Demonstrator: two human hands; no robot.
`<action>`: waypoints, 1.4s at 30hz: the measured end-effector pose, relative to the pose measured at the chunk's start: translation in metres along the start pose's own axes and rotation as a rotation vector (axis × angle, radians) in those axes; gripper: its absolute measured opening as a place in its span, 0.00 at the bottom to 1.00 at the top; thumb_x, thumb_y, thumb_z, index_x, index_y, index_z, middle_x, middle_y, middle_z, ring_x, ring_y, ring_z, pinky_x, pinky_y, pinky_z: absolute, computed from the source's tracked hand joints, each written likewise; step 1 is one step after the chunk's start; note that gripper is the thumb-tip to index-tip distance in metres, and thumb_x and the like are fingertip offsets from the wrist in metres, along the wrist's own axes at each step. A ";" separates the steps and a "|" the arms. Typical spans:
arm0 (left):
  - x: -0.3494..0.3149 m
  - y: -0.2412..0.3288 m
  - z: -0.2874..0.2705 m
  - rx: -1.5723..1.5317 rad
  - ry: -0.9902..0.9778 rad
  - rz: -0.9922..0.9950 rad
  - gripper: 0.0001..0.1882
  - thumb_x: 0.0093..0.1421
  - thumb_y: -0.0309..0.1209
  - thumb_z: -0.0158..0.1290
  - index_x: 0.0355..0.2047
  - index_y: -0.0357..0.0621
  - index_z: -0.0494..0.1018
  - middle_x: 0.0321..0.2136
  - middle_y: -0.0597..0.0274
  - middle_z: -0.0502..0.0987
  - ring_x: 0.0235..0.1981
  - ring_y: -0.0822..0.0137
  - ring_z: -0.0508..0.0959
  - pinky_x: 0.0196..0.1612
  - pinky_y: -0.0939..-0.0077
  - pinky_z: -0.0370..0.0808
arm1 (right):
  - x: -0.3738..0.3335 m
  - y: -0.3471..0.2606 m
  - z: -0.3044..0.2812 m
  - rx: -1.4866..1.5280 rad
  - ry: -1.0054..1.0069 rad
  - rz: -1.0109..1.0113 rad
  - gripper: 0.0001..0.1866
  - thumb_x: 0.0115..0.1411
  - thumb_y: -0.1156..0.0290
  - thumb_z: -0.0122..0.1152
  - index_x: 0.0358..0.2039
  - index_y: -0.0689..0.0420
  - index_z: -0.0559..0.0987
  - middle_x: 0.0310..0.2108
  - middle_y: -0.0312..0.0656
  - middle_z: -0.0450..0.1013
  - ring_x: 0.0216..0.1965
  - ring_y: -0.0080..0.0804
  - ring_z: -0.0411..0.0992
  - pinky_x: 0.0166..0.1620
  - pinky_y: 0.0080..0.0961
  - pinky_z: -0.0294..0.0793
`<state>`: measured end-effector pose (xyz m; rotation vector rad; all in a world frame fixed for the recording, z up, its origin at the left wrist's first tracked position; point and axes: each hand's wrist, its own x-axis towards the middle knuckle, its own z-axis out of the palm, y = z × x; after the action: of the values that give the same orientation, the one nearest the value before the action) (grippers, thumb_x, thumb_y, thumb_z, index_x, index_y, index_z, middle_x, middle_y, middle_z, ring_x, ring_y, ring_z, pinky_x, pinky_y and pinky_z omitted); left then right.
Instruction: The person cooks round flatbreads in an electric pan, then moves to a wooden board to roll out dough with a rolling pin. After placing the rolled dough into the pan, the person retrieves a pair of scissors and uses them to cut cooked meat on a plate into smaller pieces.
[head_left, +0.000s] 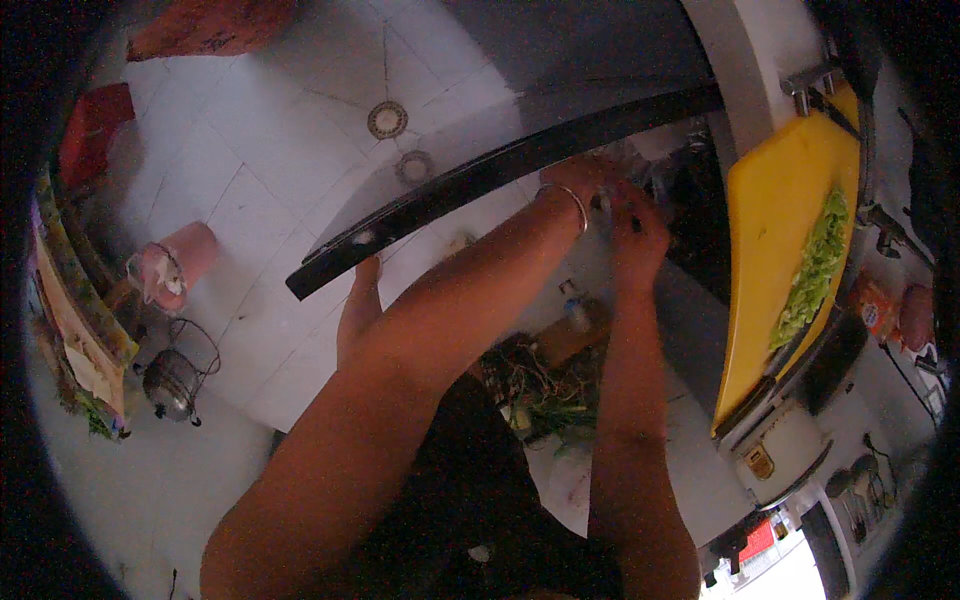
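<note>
Legible text: none. To the right of the hands, an orange-red packet bears pale markings too small to read; on a red panel, below and right of the hands, no lettering can be made out.

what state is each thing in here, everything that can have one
left hand: beside the right, grip unclear
right hand: fingers curled, grip unclear
bangle: worn on the left wrist
door: black-edged, looks open
greens: chopped, heaped
board: carrying the greens
drain: grate on
pink tub: whitish stuff at its mouth, contents unclear
</note>
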<state>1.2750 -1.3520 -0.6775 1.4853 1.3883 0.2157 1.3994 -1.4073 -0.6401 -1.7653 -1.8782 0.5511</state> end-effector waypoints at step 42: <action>-0.278 -0.213 -0.123 -0.121 0.835 -0.066 0.19 0.56 0.39 0.51 0.41 0.35 0.72 0.47 0.49 0.72 0.45 0.59 0.73 0.49 0.65 0.68 | -0.012 0.041 0.068 0.332 -0.104 0.440 0.20 0.62 0.60 0.45 0.50 0.59 0.68 0.44 0.43 0.70 0.46 0.37 0.69 0.50 0.29 0.67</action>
<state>0.9674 -1.5572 -0.6463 1.2860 2.0226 0.9397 1.3907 -1.4127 -0.7195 -1.9472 -1.3549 1.0666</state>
